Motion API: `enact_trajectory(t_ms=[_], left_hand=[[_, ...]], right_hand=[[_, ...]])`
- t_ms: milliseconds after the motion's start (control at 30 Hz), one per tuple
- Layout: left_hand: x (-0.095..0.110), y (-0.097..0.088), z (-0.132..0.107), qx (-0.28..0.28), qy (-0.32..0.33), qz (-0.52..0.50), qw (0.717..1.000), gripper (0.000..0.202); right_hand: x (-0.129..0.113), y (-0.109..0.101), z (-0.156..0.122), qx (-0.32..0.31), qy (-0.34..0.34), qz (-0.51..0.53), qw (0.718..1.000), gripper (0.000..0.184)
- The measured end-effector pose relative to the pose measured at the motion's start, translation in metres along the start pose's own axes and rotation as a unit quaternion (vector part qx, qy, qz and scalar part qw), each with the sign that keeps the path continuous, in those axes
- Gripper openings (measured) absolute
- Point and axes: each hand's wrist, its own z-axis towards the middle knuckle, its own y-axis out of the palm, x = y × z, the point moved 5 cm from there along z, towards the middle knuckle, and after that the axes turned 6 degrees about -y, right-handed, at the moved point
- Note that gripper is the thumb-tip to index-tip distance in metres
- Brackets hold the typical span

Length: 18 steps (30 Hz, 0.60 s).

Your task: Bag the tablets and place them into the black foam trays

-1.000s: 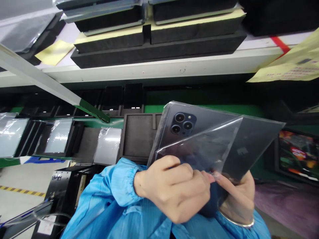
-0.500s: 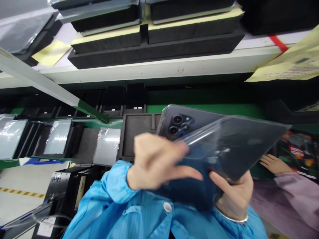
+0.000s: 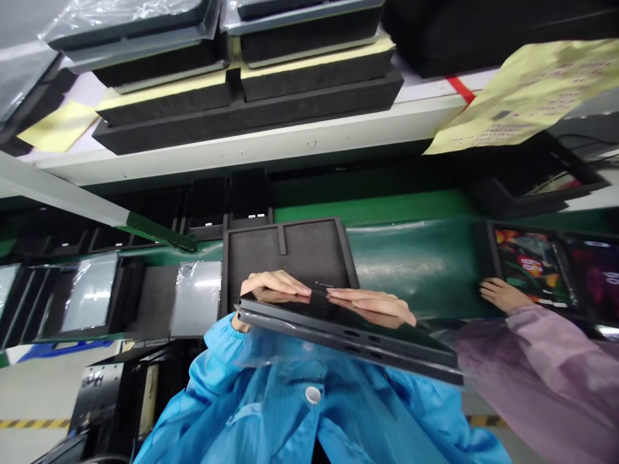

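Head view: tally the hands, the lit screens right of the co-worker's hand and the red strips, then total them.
Hands: 3, left hand and right hand on the dark tablet, plus co-worker's hand
Lit screens: 2, orange-patterned screen and purplish screen
Red strip: 1
Total: 6

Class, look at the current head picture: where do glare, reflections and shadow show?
Head view: pale glare on the green mat, a bright streak across the silver tablet left of the black tray. Same head view: the held dark tablet mirrors the left hand and the right hand; deep shadow under the white shelf.
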Motion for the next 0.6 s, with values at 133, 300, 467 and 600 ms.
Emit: enact_trajectory(t_ms=[133, 300, 467, 600], left_hand=[[0.001, -0.004, 0.005, -0.062, 0.077, -0.196, 0.976, 0.042], [0.003, 0.002, 0.009, -0.039, 0.093, -0.243, 0.965, 0.044], [0.01, 0.008, 0.01, -0.038, 0.09, -0.252, 0.963, 0.036], [0.016, 0.009, 0.007, 0.018, 0.057, -0.268, 0.962, 0.032]], right_hand=[[0.006, -0.002, -0.009, 0.033, -0.039, -0.028, 0.998, 0.026], [0.005, -0.003, -0.011, 0.023, -0.042, -0.039, 0.998, 0.028], [0.003, -0.007, -0.014, 0.001, -0.039, -0.04, 0.998, 0.027], [0.004, -0.008, -0.017, -0.007, -0.039, -0.051, 0.998, 0.029]])
